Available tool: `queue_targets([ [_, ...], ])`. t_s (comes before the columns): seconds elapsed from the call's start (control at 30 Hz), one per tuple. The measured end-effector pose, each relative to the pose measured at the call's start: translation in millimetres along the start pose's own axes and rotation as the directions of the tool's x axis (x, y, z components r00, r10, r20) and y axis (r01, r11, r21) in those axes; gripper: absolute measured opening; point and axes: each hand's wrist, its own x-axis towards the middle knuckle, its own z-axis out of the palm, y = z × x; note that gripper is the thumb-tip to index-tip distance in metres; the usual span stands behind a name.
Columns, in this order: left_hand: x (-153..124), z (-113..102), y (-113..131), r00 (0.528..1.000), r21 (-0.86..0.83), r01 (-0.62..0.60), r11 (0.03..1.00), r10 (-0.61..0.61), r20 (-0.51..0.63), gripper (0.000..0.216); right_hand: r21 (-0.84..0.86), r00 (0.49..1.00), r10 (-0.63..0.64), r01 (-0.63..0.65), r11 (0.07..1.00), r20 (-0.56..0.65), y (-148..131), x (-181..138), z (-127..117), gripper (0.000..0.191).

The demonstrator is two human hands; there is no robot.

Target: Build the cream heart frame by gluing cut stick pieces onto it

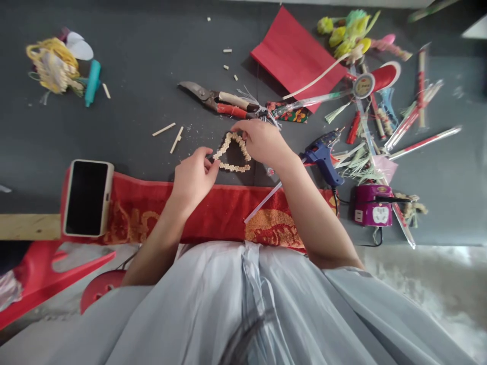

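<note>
On the dark table lies a small triangular frame [235, 167] built of short pale pieces, which look like cut straw or stick. My left hand [195, 177] pinches its left corner between thumb and fingers. Over its upper right side bends my right hand [265, 144], its fingers curled onto the frame; the fingertips are partly hidden. Just above the hands rest pruning shears [213, 99] with red and white handles. Two thin pale sticks [176, 140] lie left of the frame, and several tiny cut bits [227, 50] are scattered farther back.
A blue glue gun [322, 158] and purple power socket [373, 205] sit at right, among straw bundles and a red ribbon spool [384, 80]. Red paper [297, 56] lies behind. A red patterned cloth [213, 213] lines the front edge, with a phone-like device [88, 197] at left.
</note>
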Motion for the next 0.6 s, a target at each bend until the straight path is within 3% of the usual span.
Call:
queue_targets([
  [0.27,6.3,13.7,-2.1,0.996,0.006,0.026,1.0,-0.026,-0.087,0.035,-0.047,0.996,-0.025,0.03,0.998,0.086,-2.6,0.7,-6.2,0.053],
  [0.6,24.7,1.8,-1.5,0.993,0.095,-0.052,0.994,0.061,-0.097,0.035,-0.083,0.996,0.046,-0.039,0.996,0.076,-3.9,-14.9,-7.5,0.045],
])
